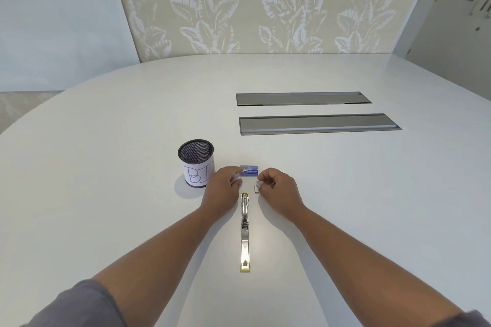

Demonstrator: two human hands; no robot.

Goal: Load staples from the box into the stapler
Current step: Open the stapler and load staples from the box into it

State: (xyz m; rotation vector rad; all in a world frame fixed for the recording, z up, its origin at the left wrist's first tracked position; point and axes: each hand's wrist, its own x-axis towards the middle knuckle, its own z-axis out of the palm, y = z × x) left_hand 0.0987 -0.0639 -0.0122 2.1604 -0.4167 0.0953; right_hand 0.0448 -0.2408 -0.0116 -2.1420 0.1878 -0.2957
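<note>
A wide white bench (pixel 111 194) carries everything, with two grey recessed panels (pixel 316 111) set into it farther off. Toward the left stands a black mesh cup (pixel 196 163) wrapped in a paper label with handwritten letters (it reads like the start of "BIN"), probably there for waste.

The stapler (pixel 244 231) lies flat down the middle between the person's forearms, swung fully open so its metal channel faces up, which leaves the track free to take a strip.

The left hand (pixel 221 190) reaches forward with its fingers extended onto the small blue staple box (pixel 249 170), apparently steadying it; whether the thumb also pinches the box cannot be told from this angle. The box sits just beyond the stapler's far end, near enough that a strip travels only a short way.

The right hand (pixel 279 191) has its fingers curled, fingertips close at a short strip of staples (pixel 256 188) lying just right of the stapler's far end. It seems to be pinching or about to lift that strip, though contact is too small to confirm.
</note>
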